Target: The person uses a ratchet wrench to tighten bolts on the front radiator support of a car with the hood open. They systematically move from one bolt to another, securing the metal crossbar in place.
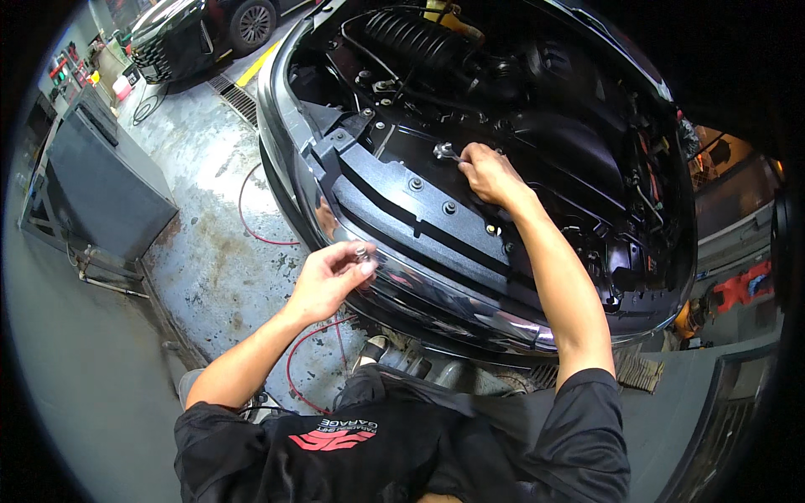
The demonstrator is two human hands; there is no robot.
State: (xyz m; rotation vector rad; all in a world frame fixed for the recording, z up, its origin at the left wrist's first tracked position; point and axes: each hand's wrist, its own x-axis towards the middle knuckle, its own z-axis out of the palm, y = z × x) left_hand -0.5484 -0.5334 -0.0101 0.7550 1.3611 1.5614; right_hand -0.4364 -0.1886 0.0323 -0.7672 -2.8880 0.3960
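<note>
Over the engine bay, my right hand (490, 172) is closed round the handle of a chrome-headed ratchet (444, 151), its head pointing left. Below it lies the black front cover panel (386, 172) with several round fasteners, one bolt (416, 184) among them. My left hand (335, 278) is at the car's front edge, thumb and fingers pinching a small shiny metal piece (361, 252). Whether that piece is a socket or a bolt I cannot tell. The ratchet handle is mostly hidden in my right hand.
A ribbed black intake hose (411, 38) and engine covers fill the bay behind. The glossy bumper (453, 298) runs along the near side. On the floor, a red hose (251, 226) curves left of the car. A grey cabinet (109, 176) and another dark car (193, 38) stand farther left.
</note>
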